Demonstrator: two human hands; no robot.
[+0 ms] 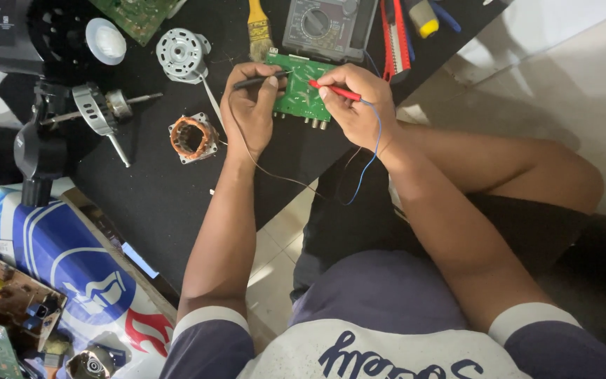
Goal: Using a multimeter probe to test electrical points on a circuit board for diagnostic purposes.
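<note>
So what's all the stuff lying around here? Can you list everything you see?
green circuit board: one, on the black mat, under both probes
grey multimeter: one, above the board
yellow-handled brush: one, left of the meter
red-handled cutter: one, right of the meter
copper-wound motor stator: one, left of the left hand
silver motor housing: one, above the stator
rotor with shaft: one, metal, far left
black fan body: one, top left
black probe: one, in the left hand
red probe: one, in the right hand
</note>
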